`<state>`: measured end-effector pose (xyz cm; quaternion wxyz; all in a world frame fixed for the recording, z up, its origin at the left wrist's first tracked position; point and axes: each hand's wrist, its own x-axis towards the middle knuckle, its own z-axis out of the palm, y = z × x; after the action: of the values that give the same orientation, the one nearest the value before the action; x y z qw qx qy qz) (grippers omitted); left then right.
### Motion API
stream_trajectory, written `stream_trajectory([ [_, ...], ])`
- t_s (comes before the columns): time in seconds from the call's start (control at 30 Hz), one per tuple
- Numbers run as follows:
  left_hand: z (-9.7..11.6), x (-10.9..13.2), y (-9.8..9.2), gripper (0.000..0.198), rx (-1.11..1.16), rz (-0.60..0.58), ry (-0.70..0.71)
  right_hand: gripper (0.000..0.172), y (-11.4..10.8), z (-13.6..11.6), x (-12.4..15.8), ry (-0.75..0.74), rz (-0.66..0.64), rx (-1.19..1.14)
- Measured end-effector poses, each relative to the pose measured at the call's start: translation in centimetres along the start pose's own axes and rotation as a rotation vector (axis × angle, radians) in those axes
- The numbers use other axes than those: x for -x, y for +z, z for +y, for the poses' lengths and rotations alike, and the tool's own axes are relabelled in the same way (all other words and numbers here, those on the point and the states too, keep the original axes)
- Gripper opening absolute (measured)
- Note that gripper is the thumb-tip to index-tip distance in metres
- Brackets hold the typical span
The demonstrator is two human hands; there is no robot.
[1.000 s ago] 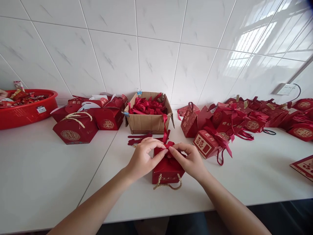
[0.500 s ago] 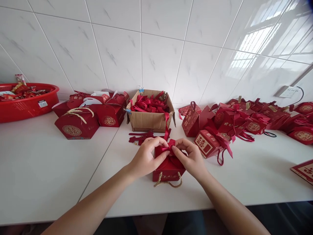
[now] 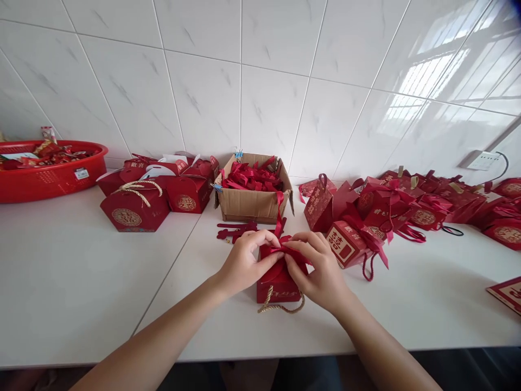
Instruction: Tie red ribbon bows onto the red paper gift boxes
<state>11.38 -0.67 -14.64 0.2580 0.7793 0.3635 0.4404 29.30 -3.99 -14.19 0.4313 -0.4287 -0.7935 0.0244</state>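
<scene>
Counter [image 3: 61, 271], white, before tiled wall [image 3: 272, 81] | box [image 3: 280, 290]: red, on counter, beneath hands | left hand [image 3: 246, 260]: nearly closed, fingertips pinching ribbon [image 3: 285, 238] atop box | right hand [image 3: 319, 266]: curled, thumb and fingers gripping same ribbon | carton [image 3: 252, 205]: behind box

Changed the hold of the right hand [image 3: 321, 266] on the red bow [image 3: 285, 239] — now with the pointing finger [image 3: 300, 247] stretched over the top and the thumb [image 3: 298, 275] lower down. Left the loop flatter than half a second ago. Turned the view a bit left, to show more of the red basket [image 3: 44, 187]. Lost sight of another person's hand — there at the basket one second ago.
</scene>
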Motion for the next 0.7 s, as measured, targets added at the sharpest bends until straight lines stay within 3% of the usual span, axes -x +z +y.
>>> stream_trajectory([
  [0.27,0.3,-0.1,-0.4,0.005,0.069,-0.023,0.003,0.014,0.1,0.8,-0.1,0.196,-0.115,-0.150],
  [0.43,-0.1,-0.2,-0.2,0.005,-0.070,0.097,0.161,0.014,0.4,1.2,-0.3,0.343,-0.072,-0.283],
  [0.6,-0.4,-0.3,0.2,0.006,-0.061,0.102,0.197,0.020,0.5,1.4,-0.5,0.601,-0.191,-0.752],
  [0.7,-0.5,-0.3,0.1,0.005,0.001,0.085,0.175,0.020,0.5,1.4,-0.6,0.663,-0.243,-0.981],
])
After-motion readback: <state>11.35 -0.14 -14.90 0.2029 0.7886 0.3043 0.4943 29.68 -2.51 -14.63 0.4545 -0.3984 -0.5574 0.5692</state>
